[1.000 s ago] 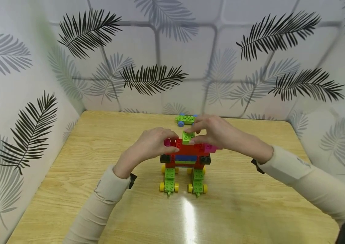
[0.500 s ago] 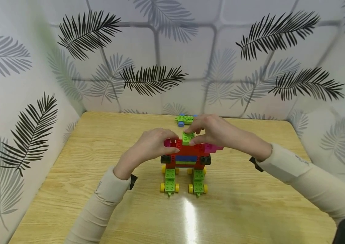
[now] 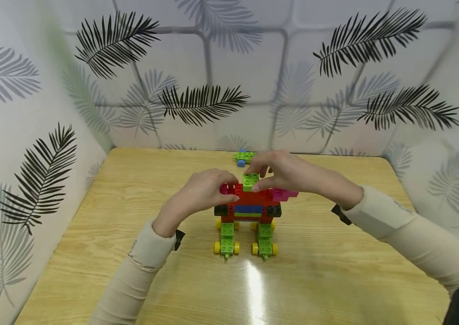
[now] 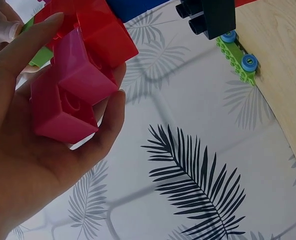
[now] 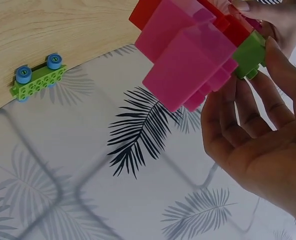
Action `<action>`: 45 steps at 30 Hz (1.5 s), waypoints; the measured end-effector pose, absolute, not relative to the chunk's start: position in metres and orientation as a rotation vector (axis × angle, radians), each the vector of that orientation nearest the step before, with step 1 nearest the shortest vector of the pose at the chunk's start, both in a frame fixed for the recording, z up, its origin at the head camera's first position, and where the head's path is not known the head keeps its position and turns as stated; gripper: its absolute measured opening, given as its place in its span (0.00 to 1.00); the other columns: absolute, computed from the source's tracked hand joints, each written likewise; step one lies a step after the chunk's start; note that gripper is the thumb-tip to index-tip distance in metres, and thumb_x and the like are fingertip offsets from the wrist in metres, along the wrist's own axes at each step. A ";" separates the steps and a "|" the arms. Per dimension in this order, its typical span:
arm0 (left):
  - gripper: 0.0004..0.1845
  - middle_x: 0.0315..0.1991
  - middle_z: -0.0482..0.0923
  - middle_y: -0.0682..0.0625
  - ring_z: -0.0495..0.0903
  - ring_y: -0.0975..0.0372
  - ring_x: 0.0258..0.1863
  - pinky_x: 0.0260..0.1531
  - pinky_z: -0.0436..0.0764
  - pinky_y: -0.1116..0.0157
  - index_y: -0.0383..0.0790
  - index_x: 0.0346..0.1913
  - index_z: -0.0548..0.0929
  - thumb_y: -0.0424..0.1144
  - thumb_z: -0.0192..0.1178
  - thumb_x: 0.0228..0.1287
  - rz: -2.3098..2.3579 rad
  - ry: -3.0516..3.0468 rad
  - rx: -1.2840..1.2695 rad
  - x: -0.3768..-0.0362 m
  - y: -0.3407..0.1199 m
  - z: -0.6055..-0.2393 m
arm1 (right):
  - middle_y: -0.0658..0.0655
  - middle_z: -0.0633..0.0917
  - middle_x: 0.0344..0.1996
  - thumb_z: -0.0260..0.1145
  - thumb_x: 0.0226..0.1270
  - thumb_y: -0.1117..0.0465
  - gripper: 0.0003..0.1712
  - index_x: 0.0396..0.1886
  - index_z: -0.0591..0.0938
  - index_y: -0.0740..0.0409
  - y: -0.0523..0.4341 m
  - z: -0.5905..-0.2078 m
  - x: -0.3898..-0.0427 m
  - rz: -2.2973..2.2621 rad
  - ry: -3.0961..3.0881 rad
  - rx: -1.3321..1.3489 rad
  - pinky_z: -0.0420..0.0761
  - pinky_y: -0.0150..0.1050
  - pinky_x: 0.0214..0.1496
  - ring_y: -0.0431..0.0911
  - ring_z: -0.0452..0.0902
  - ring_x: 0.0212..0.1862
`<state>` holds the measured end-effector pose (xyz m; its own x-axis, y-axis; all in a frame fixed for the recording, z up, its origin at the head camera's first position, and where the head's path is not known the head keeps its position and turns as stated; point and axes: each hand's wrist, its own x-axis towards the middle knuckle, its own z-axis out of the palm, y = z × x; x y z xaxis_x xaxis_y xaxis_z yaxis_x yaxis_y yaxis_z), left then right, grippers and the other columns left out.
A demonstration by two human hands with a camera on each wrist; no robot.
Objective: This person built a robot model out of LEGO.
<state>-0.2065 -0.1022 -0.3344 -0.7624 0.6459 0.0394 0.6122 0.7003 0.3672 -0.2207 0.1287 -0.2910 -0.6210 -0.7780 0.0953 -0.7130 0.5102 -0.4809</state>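
Note:
A figure of toy building bricks with a red body (image 3: 253,198) stands upright in the middle of the table. On its top centre sits a light green brick (image 3: 250,181), pinched between the thumb and fingers of my right hand (image 3: 284,171). My left hand (image 3: 201,192) grips the figure's left side, with its fingers curled round the pink bricks (image 4: 57,115) there, as the left wrist view shows. Other pink bricks (image 5: 188,65) jut out on the opposite side, below the right hand. Green wheeled bases (image 3: 227,243) with yellow wheels form the feet.
Behind the figure, close to the table's back edge, lies a green wheeled base (image 3: 244,157) with blue wheels, partly hidden by the right hand. Black bricks (image 3: 274,211) stick out from the figure's sides. A leaf-patterned wall covering (image 3: 197,58) rises behind the wooden table (image 3: 152,280).
The right hand has shifted slightly and covers more of the blue-wheeled base behind. Both hands keep their hold, and the figure stays in place.

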 end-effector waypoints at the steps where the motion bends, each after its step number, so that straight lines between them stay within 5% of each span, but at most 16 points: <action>1: 0.20 0.41 0.83 0.51 0.78 0.60 0.36 0.28 0.78 0.65 0.41 0.51 0.84 0.49 0.67 0.60 0.545 2.810 1.044 -0.207 -0.102 -0.334 | 0.50 0.84 0.40 0.75 0.55 0.59 0.17 0.45 0.85 0.57 0.129 -0.291 -0.221 -0.744 2.607 -1.298 0.81 0.39 0.41 0.43 0.78 0.39; 15: 0.21 0.45 0.83 0.51 0.81 0.59 0.39 0.32 0.80 0.61 0.42 0.52 0.84 0.50 0.66 0.61 0.489 2.798 1.066 -0.205 -0.101 -0.333 | 0.46 0.84 0.44 0.75 0.55 0.54 0.21 0.49 0.85 0.51 0.140 -0.310 -0.223 -0.950 2.593 -1.223 0.81 0.42 0.41 0.44 0.79 0.43; 45: 0.20 0.39 0.83 0.52 0.80 0.60 0.34 0.25 0.78 0.65 0.42 0.50 0.84 0.51 0.66 0.61 0.429 2.894 1.140 -0.197 -0.105 -0.334 | 0.46 0.83 0.44 0.72 0.59 0.55 0.21 0.52 0.83 0.53 0.139 -0.317 -0.217 -0.953 2.628 -1.417 0.79 0.38 0.44 0.40 0.77 0.44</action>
